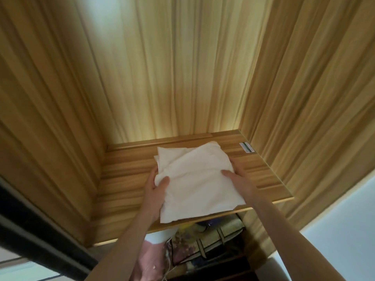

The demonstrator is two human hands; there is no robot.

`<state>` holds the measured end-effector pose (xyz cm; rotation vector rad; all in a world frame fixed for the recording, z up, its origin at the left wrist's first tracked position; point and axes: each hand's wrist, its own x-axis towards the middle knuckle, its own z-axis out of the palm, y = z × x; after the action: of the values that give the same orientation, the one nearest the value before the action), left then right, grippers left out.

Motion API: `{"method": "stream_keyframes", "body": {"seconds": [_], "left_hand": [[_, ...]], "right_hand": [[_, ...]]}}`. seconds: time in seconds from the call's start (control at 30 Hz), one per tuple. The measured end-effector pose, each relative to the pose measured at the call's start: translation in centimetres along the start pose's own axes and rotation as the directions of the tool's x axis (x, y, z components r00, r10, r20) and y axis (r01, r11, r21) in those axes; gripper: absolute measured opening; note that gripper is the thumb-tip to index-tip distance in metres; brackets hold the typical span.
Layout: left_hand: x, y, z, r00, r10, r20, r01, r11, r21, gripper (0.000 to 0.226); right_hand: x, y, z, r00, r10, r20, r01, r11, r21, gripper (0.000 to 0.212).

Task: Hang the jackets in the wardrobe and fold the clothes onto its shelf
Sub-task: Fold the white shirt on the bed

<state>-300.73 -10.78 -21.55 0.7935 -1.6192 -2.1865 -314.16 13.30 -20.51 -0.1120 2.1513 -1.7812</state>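
A folded white garment [194, 179] lies on the wooden wardrobe shelf [125, 175], its near edge hanging slightly past the shelf's front. My left hand [157, 187] grips its left edge, thumb on top and fingers underneath. At the right edge my right hand [238, 179] holds it the same way, thumb pressed on the cloth.
Wooden walls enclose the shelf at the back [172, 78], left [50, 98] and right [304, 88]. A small white label [246, 148] sticks to the shelf's far right corner. Below the shelf hang colourful clothes and a patterned bag [205, 242].
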Motion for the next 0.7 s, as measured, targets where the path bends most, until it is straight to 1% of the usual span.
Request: {"method": "stream_keyframes", "body": {"seconds": [0.07,0.17,0.27,0.33,0.4,0.47,0.5,0.53,0.57,0.6,0.63,0.67,0.7], "left_hand": [[0.8,-1.0,0.2,0.999,-0.024,-0.029,0.024,1.0,-0.001,0.042],[2.0,-3.0,0.6,0.996,-0.046,-0.073,0.047,0.999,0.013,0.044],[2.7,-4.0,1.1,0.994,-0.035,-0.107,0.043,0.996,0.074,0.043],[3.1,-4.1,1.2,0.993,-0.009,-0.114,0.023,0.992,0.124,0.044],[3.6,-4.0,1.2,0.995,0.007,-0.104,0.012,0.984,0.177,0.044],[4.2,-3.9,1.1,0.992,0.042,-0.12,-0.008,0.963,0.27,0.046],[4.4,-4.0,1.0,0.985,0.082,-0.149,-0.022,0.93,0.368,0.049],[4.3,-4.0,1.0,0.97,0.153,-0.19,-0.032,0.853,0.522,0.053],[4.0,-4.1,1.0,0.94,0.262,-0.219,-0.042,0.724,0.689,0.055],[3.5,-4.2,1.1,0.899,0.393,-0.196,-0.068,0.566,0.821,0.054],[3.1,-4.5,1.2,0.861,0.495,-0.121,-0.124,0.433,0.893,0.054],[2.6,-4.7,1.5,0.839,0.544,-0.018,-0.199,0.337,0.92,0.055],[2.4,-5.3,1.7,0.833,0.546,0.095,-0.271,0.251,0.929,0.056]], "right_hand": [[1.4,0.8,-0.2,0.999,-0.032,0.035,0.036,0.992,-0.118,0.057],[3.1,1.8,-0.3,0.997,-0.037,0.073,0.053,0.971,-0.235,0.056],[4.2,2.9,0.0,0.998,-0.037,0.058,0.055,0.931,-0.36,0.057],[4.7,3.9,0.1,0.998,-0.044,0.045,0.058,0.914,-0.402,0.058],[5.2,4.6,0.2,0.999,-0.009,0.031,0.022,0.899,-0.437,0.06],[5.6,4.8,0.3,1.0,-0.005,-0.001,0.004,0.835,-0.551,0.058],[5.4,4.7,0.4,0.999,-0.043,-0.024,0.018,0.772,-0.635,0.055],[5.1,4.7,0.5,0.993,-0.108,-0.043,0.046,0.705,-0.707,0.053],[4.7,4.7,0.7,0.981,-0.192,-0.04,0.099,0.659,-0.746,0.051],[4.2,4.8,0.9,0.962,-0.272,-0.006,0.175,0.638,-0.75,0.05],[3.8,4.9,1.1,0.938,-0.342,0.053,0.265,0.614,-0.744,0.053],[3.4,5.2,1.5,0.91,-0.394,0.127,0.35,0.571,-0.743,0.058],[3.2,5.7,1.8,0.884,-0.424,0.199,0.415,0.512,-0.752,0.064]]}}
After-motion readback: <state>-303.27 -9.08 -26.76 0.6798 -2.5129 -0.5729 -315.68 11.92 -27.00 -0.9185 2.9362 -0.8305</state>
